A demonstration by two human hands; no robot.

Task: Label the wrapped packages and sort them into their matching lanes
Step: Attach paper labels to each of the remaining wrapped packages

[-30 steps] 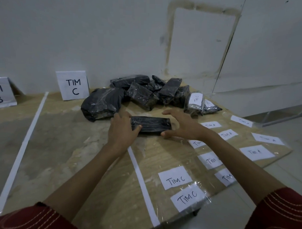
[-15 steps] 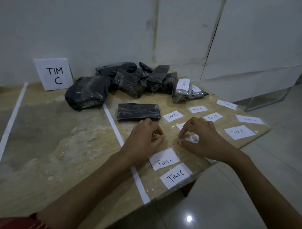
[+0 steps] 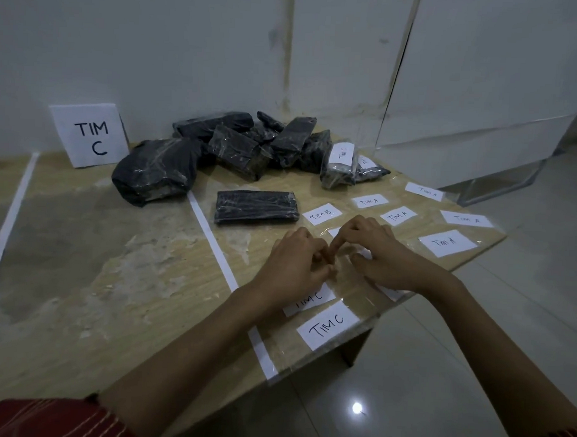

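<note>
While the left hand (image 3: 295, 264) and right hand (image 3: 389, 254) meet at centre frame, curled fingers pinching a taped label (image 3: 365, 253) on the counter (image 3: 115, 277), a flat wrapped package (image 3: 256, 206) lies just above them, apart from the pile (image 3: 244, 145) beyond

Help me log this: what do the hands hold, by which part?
Cannot tell: left hand and right hand curl together over a taped label, hiding any grip. The flat package lies apart.
</note>
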